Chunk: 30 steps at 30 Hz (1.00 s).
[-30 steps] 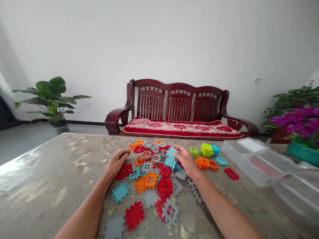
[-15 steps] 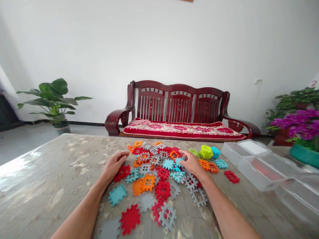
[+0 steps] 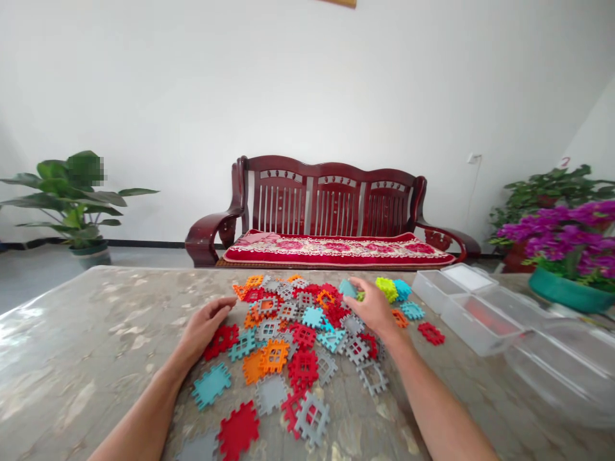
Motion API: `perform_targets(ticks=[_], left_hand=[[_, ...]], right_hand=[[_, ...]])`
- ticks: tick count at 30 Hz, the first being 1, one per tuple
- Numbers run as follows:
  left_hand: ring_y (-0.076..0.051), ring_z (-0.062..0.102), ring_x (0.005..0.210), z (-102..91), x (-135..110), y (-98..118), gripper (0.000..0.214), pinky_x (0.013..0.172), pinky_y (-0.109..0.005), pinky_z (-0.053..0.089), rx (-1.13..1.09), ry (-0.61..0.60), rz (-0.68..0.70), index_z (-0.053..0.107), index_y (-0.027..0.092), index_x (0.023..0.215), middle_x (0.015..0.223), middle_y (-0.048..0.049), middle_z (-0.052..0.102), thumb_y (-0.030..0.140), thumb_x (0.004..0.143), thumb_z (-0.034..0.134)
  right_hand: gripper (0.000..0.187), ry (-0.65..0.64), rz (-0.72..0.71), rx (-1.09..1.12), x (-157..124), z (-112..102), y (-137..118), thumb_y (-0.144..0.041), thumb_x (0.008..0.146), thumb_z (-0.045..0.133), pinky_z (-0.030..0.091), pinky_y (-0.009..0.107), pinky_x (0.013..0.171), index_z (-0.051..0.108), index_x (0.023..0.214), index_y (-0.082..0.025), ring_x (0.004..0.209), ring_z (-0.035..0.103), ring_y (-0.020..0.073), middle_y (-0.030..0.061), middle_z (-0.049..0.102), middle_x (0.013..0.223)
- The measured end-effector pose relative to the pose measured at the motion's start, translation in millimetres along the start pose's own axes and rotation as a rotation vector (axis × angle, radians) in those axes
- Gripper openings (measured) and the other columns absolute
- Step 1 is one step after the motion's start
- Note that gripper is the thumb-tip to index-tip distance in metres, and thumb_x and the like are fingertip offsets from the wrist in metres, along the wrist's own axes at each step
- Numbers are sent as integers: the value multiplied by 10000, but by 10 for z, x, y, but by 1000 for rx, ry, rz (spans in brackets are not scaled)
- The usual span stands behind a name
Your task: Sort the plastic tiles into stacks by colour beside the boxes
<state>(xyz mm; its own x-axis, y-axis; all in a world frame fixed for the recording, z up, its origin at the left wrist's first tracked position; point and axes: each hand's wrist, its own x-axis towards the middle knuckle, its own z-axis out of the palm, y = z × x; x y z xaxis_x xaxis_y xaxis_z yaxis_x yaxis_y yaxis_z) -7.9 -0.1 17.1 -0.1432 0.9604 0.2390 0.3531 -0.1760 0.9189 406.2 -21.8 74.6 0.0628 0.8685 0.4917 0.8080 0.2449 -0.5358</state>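
A heap of flat interlocking plastic tiles (image 3: 288, 339) in red, orange, grey and teal lies spread on the marbled table (image 3: 96, 358). My left hand (image 3: 204, 326) rests flat at the heap's left edge, fingers stretched out, touching a red tile (image 3: 221, 340). My right hand (image 3: 372, 310) is lifted at the heap's far right with its fingers closed on a teal tile (image 3: 346, 289). Just beyond it sit small sorted stacks: lime green (image 3: 385, 289), teal (image 3: 402, 289), an orange one (image 3: 398, 317) partly hidden by my hand, and a lone red tile (image 3: 431, 333).
Clear plastic boxes (image 3: 473, 310) stand on the table's right side, with a teal pot of purple flowers (image 3: 571, 256) behind them. A dark red wooden bench (image 3: 331, 218) with a patterned cushion stands against the wall. A leafy plant (image 3: 79, 198) stands at the far left.
My right hand has moved from the heap's middle toward the sorted stacks and now holds a teal tile up. My left hand has stayed put. The camera has shifted slightly.
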Motion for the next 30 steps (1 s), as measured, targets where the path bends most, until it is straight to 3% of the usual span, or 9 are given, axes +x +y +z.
perform_targets(ticks=[3,6,9,12,19,25,30], left_hand=[[-278,689,997,-8,25,-40,560,1010,-419,487,15,-11,6,742,216,943,1035,-85,771,655,601,685],[-285,691,996,-8,37,-51,579,1006,-427,491,43,-2,18,747,219,946,1030,-86,771,676,597,682],[-290,697,985,-2,35,-41,598,983,-424,511,48,6,17,749,226,937,1009,-84,775,704,585,676],[-291,696,989,1,28,-19,589,981,-420,515,57,3,11,747,233,922,1008,-79,777,706,581,671],[-299,686,1016,-25,34,-14,548,1028,-453,483,119,-13,2,743,241,926,1026,-76,773,672,600,650],[-297,695,996,-32,42,-30,532,1014,-448,496,157,-14,23,746,254,925,1006,-65,778,675,614,649],[-291,698,992,-30,38,-20,511,1019,-434,495,147,-19,15,750,246,918,1007,-68,781,650,619,656]], right_hand=[[564,293,150,83,75,-330,335,-464,763,598,498,368,932,642,1239,-165,1032,658,254,114,708,1183],[555,369,346,-60,7,-623,757,-480,768,568,491,364,905,668,1207,-156,1009,658,272,127,719,1144],[509,246,460,-309,-171,-765,1076,-462,790,560,478,349,868,687,1202,-191,1036,650,287,126,720,1142],[497,111,494,-490,-321,-782,1205,-480,822,544,473,335,780,689,1215,-212,986,665,292,133,728,1093],[451,2,496,-666,-335,-753,1178,-511,863,510,480,364,764,708,1151,-226,962,673,309,144,728,1038],[599,-62,538,-719,-339,-711,1201,-540,831,564,488,429,842,585,1323,-199,1053,647,343,163,708,1116],[549,-103,548,-741,-332,-689,1196,-491,844,546,484,463,857,587,1291,-176,1051,646,361,181,711,1087]])
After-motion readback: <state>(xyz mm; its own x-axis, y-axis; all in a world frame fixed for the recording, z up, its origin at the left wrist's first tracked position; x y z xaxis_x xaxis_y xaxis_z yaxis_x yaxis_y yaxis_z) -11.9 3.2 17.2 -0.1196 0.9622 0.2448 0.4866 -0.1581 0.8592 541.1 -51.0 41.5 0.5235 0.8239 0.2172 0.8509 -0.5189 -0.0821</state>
